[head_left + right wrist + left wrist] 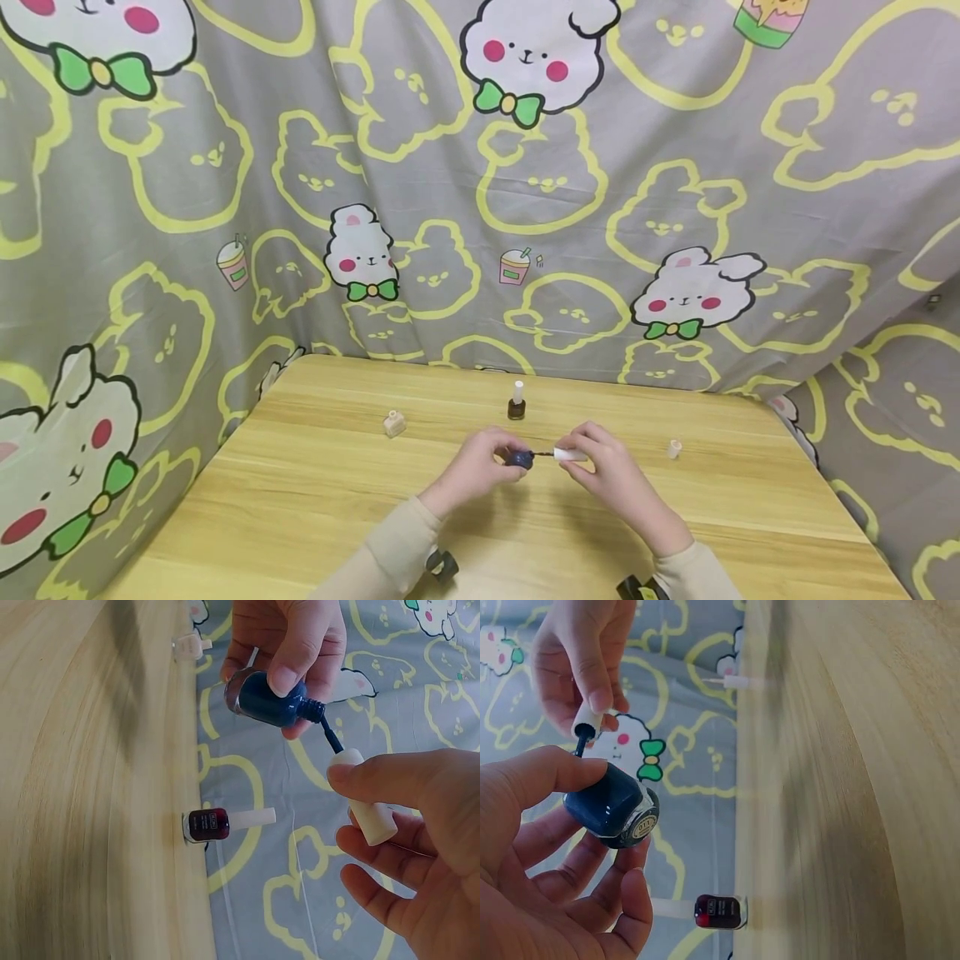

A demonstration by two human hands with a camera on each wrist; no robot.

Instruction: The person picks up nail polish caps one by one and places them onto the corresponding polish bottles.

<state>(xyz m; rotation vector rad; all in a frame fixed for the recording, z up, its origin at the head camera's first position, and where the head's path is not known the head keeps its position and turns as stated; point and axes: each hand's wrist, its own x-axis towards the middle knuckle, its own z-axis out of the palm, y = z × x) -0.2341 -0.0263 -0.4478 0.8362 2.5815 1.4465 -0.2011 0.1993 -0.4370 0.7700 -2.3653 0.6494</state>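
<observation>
My left hand pinches a dark blue nail polish bottle between thumb and fingers, tilted sideways above the table. With my right hand I hold its white cap, thumb on one side and fingers on the other. The dark brush reaches out of the cap to the bottle's open, threaded mouth. Beyond both hands, a dark red nail polish bottle stands upright with its white cap on.
An uncapped pale nail polish bottle stands at the back left of the wooden table. On the right stands a small white cap, its brush pointing up in the left wrist view. A patterned grey curtain hangs behind and along the sides.
</observation>
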